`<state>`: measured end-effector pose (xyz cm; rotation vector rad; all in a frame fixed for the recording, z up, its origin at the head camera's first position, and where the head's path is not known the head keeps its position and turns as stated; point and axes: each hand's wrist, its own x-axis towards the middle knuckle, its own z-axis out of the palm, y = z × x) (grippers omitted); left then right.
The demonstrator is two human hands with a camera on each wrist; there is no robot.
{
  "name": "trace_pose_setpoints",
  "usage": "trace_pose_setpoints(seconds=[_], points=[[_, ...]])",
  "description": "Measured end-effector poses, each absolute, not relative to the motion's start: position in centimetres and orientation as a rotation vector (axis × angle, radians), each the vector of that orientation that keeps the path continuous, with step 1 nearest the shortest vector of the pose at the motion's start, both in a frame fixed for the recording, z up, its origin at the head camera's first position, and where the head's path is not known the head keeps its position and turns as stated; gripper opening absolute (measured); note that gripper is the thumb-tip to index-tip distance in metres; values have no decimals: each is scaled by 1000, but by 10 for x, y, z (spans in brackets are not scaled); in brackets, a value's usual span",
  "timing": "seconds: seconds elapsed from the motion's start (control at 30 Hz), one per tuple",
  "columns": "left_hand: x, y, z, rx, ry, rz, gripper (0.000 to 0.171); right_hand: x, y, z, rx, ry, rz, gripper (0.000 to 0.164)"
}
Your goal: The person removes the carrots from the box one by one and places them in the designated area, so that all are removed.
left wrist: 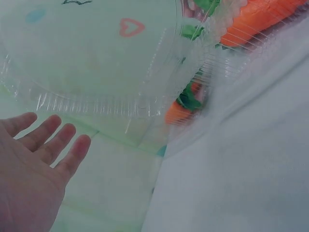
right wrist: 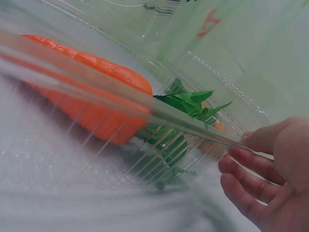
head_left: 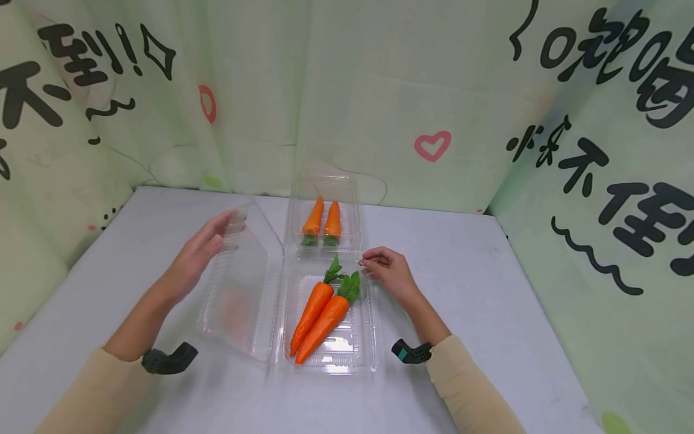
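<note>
Two large orange carrots with green leaves (head_left: pixel 321 322) lie side by side in the base of a clear plastic clamshell container (head_left: pixel 364 358). Its transparent lid (head_left: pixel 252 301) stands raised on the left. Behind or against the lid's far left edge is my left hand (head_left: pixel 190 256), fingers straight and not curled round anything; whether it touches the plastic is hard to tell. At the far right corner of the base, my right hand (head_left: pixel 391 271) pinches the rim between thumb and fingers. The right wrist view shows that pinch on the thin rim (right wrist: pixel 227 140) beside the leaves.
Behind it stands a second clear container (head_left: pixel 349 241) with two smaller carrots (head_left: pixel 322 223) inside. Both rest on a white-covered table (head_left: pixel 455 289). Pale green curtains (head_left: pixel 368 90) with black writing and red hearts enclose the back and sides.
</note>
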<state>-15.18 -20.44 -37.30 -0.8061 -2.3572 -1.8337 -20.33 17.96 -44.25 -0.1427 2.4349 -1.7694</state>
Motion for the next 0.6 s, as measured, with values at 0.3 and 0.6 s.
trace_pose_setpoints(seconds=[0.3,0.6], points=[[-150,-212,-377,-820,-2295,-1843,50,-204,179,-441,-139,2427,-1757,30],[-151,-217,-382,-811,-2190,-1895,51,-188,172,-413,-118,2407,-1728,29]])
